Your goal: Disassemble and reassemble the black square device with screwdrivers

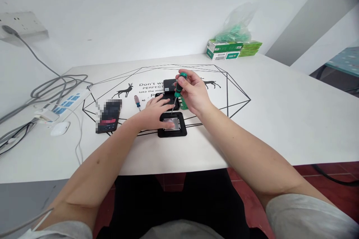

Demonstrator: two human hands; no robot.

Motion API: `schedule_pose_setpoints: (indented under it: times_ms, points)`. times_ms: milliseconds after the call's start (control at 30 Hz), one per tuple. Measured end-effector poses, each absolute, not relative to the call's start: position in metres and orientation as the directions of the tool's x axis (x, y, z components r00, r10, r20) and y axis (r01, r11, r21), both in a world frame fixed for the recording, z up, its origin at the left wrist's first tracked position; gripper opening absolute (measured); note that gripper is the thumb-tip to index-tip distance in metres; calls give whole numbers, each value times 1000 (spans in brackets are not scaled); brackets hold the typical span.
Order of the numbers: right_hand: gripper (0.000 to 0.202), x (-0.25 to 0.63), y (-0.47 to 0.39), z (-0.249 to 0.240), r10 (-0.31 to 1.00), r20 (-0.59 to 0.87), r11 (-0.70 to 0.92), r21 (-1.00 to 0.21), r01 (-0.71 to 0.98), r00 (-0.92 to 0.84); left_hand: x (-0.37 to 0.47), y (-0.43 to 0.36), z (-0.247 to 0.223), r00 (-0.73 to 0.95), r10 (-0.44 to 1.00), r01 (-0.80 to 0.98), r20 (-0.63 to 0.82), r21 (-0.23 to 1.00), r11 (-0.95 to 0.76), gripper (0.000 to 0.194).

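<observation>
My right hand [198, 93] is closed round the handle of a green and black screwdriver [178, 89], held nearly upright. Its thin shaft points down to the upper edge of a silver metal plate [176, 122]. That plate sits in a square black casing [183, 131] on the table. My left hand [154, 112] lies beside the casing with its fingers spread, the thumb resting on the plate. Under and past its fingertips is a black tray-like part [176, 105]. A green piece [183, 103], perhaps a circuit board, is partly hidden behind my right hand.
A second screwdriver [137, 100] and a phone [109, 116] lie to the left. Farther left are a power strip [68, 102], coiled cables [50, 86] and a white earphone case [60, 128]. A black box [169, 85] lies behind. Green-white boxes [224, 47] stand at the wall.
</observation>
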State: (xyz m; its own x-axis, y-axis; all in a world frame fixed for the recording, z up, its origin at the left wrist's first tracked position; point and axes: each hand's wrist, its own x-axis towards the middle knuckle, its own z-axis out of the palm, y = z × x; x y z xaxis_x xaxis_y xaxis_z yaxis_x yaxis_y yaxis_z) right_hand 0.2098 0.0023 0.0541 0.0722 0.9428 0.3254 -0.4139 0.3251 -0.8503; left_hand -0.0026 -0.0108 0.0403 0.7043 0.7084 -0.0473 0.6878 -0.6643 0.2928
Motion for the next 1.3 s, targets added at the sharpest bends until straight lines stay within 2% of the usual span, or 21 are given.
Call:
schedule_pose_setpoints:
  times_ms: [100,167,333,700,767,900,1133,1300]
  points:
    - [63,212,6,51,940,322,339,-842,-420,113,-1,-9,38,698,713,666,71,303,-682,46]
    - [63,213,7,51,938,323,345,-834,-430,126,0,-8,37,690,715,657,116,315,-685,29]
    - [64,214,8,50,936,329,351,-839,-415,126,2,-7,37,675,724,659,138,328,-677,15]
    - [61,213,10,48,928,334,373,-829,-416,167,0,-1,36,653,734,676,188,294,-676,15]
    - [61,216,14,45,919,337,393,-837,-380,206,-6,5,38,599,771,728,217,252,-637,18]
    - [62,221,22,39,908,309,391,-866,-311,283,-28,21,39,394,873,884,286,143,-446,29]
    - [63,222,22,42,913,218,343,-866,-363,344,-52,35,29,352,898,934,265,-42,-354,36]
    - [61,222,21,46,906,207,343,-870,-355,368,-49,38,27,276,935,961,224,-91,-262,38]
